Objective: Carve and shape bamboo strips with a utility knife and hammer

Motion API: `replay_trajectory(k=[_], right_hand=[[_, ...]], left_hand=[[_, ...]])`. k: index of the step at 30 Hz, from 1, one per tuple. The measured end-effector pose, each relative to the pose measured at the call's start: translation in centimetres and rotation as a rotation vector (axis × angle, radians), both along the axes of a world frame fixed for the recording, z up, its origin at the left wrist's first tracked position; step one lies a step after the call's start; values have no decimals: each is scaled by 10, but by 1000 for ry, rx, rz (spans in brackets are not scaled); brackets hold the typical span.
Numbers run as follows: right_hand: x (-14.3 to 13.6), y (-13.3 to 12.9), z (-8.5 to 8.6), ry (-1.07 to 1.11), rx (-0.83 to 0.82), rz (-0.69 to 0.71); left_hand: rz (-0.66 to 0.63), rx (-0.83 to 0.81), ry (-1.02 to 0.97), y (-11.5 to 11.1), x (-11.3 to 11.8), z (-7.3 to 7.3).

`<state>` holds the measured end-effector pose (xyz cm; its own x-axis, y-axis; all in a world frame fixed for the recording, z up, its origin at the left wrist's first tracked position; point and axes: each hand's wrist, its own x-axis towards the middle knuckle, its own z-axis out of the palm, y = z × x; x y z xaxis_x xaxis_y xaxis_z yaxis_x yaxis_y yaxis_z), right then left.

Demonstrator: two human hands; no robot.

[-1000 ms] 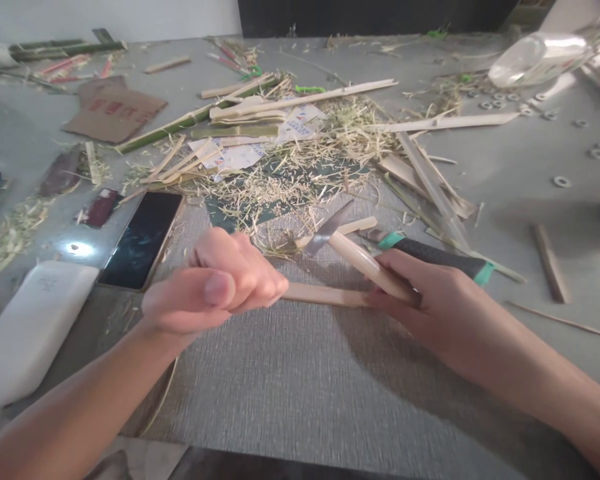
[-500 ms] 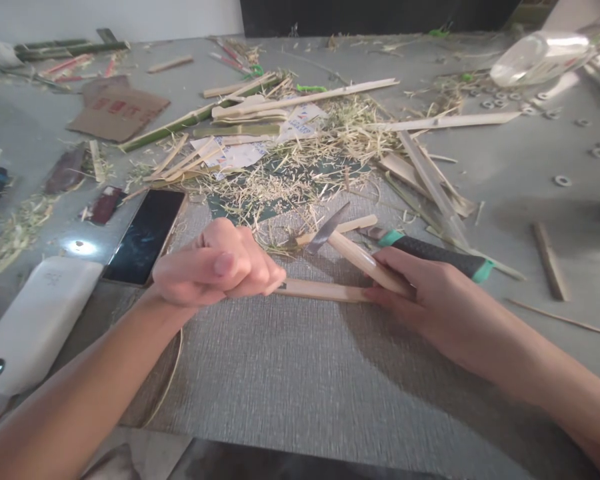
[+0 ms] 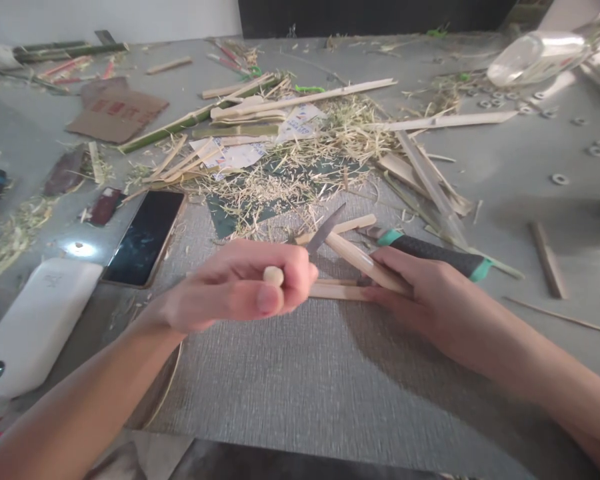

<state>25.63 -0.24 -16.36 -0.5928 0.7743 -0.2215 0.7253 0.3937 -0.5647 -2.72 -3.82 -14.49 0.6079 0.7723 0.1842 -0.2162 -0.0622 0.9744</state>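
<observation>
My left hand point(image 3: 245, 283) is closed around a thin pale rod point(image 3: 273, 276), whose round end shows between thumb and forefinger. My right hand point(image 3: 415, 287) grips the wooden handle point(image 3: 363, 260) of a small knife with a short, pointed blade point(image 3: 326, 229) angled up and to the right. Beneath that handle, a flat pale wooden strip point(image 3: 337, 291) runs from the right fingers to behind the left fist. The blade tip stands just beyond the left hand. Behind the right hand lies a black and green tool handle point(image 3: 433, 255).
Shavings point(image 3: 280, 187) and bamboo strips point(image 3: 325, 97) lie beyond the hands. A phone point(image 3: 145, 237) and a white power bank point(image 3: 37, 327) are at the left. Metal rings point(image 3: 560, 179), a clear bottle point(image 3: 537, 59) and a wooden stick point(image 3: 547, 260) are at the right.
My left hand has moved to the right and turned, so the rod's end now shows in its grip. My right hand with the knife has barely moved.
</observation>
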Motion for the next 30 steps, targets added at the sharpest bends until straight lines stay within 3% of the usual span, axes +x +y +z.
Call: replay_trajectory(k=[8, 14, 21, 30], right_hand=[[3, 3, -1, 3, -34, -19], [1, 4, 0, -35, -80, -78], [4, 2, -4, 21, 14, -62], [-2, 0, -5, 57, 92, -20]], left_hand=[[149, 54, -108, -2, 4, 3], [145, 34, -199, 10, 0, -1], [136, 174, -22, -6, 6, -8], [202, 235, -1, -8, 14, -13]])
